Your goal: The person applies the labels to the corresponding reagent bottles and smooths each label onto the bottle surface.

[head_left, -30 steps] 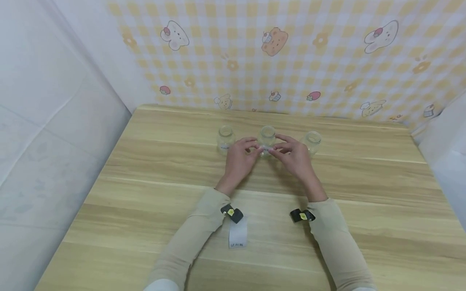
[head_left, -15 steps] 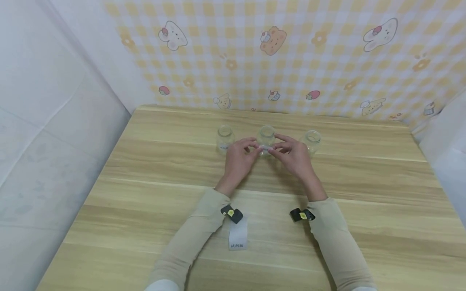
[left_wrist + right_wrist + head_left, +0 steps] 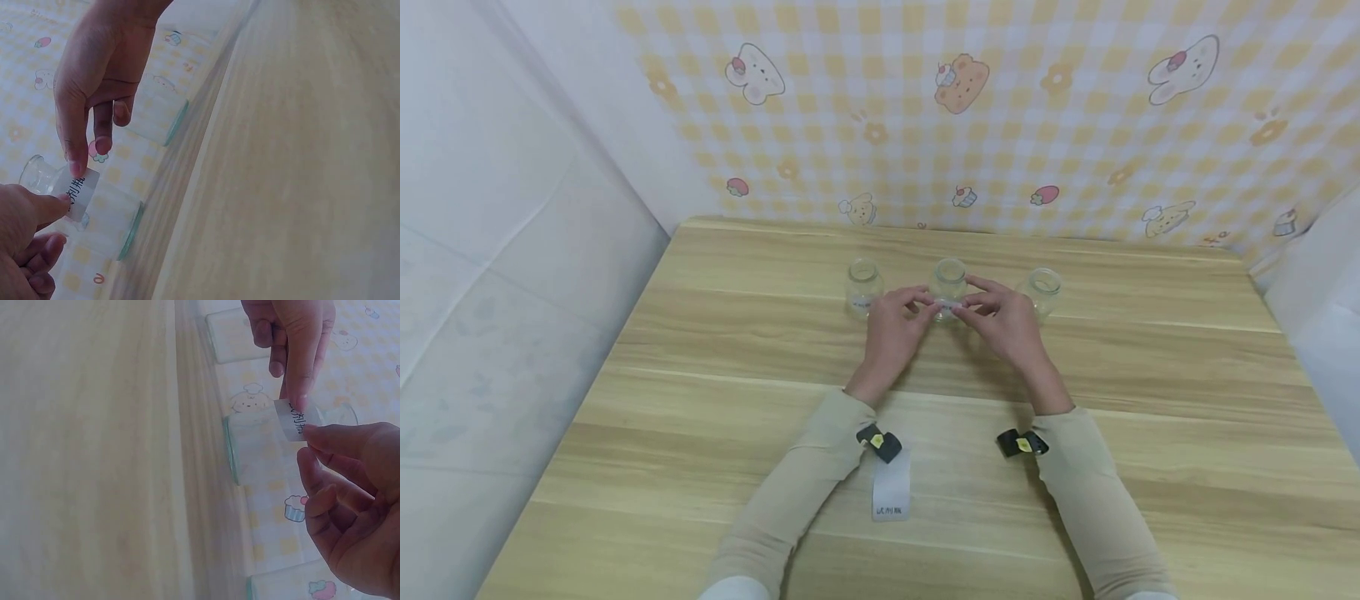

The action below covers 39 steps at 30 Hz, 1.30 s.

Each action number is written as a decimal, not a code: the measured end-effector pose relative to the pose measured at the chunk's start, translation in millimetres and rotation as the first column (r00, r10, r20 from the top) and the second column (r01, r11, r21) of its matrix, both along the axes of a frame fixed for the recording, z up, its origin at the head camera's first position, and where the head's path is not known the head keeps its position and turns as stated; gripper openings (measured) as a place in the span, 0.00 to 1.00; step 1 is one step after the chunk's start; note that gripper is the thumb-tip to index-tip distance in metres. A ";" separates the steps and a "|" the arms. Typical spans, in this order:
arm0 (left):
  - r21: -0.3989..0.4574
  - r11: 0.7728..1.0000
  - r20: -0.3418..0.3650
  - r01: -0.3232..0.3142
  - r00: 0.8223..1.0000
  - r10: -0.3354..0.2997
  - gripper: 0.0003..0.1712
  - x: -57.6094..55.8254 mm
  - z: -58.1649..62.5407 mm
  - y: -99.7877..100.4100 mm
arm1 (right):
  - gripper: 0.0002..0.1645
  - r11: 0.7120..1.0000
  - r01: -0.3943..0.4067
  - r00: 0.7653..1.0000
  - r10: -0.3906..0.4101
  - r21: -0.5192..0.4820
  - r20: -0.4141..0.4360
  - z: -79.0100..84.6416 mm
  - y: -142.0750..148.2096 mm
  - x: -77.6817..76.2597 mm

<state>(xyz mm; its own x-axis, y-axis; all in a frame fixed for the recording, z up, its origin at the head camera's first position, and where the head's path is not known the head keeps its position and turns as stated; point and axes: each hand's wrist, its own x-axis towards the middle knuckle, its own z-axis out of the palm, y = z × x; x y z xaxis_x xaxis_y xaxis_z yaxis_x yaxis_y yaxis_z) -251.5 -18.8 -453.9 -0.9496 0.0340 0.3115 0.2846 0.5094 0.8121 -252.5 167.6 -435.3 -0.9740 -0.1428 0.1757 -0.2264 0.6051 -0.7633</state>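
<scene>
A small white label (image 3: 289, 421) with dark handwritten characters lies across the front of the middle clear glass jar (image 3: 951, 279). My left hand (image 3: 895, 329) holds one end of the label, its thumb tip on the written face. From the other side my right hand (image 3: 1009, 325) holds the opposite end, thumb on the label and forefinger up beside the jar's shoulder. The remaining fingers of both hands are bent. To the left stands a labelled jar (image 3: 863, 283), partly behind my left hand. A third jar (image 3: 1045, 287) is partly covered by my right hand.
A white paper strip (image 3: 891, 492) with handwriting at its near end lies on the wooden table (image 3: 700, 433), next to my left wrist's black band (image 3: 878, 442). Behind the jars rises a yellow checked cloth (image 3: 820, 150) with cartoon prints.
Both hands stay at the middle jar with the label between them. The near end of the paper strip has shifted slightly towards me.
</scene>
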 end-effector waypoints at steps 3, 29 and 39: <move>0.008 1.000 -0.002 -0.002 1.000 0.002 0.07 0.2 -0.9 0.7 | 0.11 1.000 0.005 1.000 -0.005 0.006 -0.001 -0.6 0.1 -0.5; 0.062 0.998 -0.031 0.008 1.000 -0.006 0.15 1.9 -2.5 -0.8 | 0.11 0.999 -0.008 1.000 0.009 -0.045 0.029 2.2 0.3 1.0; 0.060 0.998 -0.016 0.011 1.000 -0.010 0.14 2.1 -2.0 -0.3 | 0.11 0.998 -0.016 0.999 0.018 -0.062 0.041 -0.7 1.2 0.1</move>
<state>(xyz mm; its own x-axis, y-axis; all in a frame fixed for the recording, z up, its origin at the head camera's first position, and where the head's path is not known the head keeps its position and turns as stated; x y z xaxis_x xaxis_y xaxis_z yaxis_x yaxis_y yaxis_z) -249.4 -19.1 -455.9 -0.9444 0.0245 0.3279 0.3023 0.4572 0.8364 -252.4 168.8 -436.0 -0.9781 -0.1497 0.1443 -0.2038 0.5528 -0.8080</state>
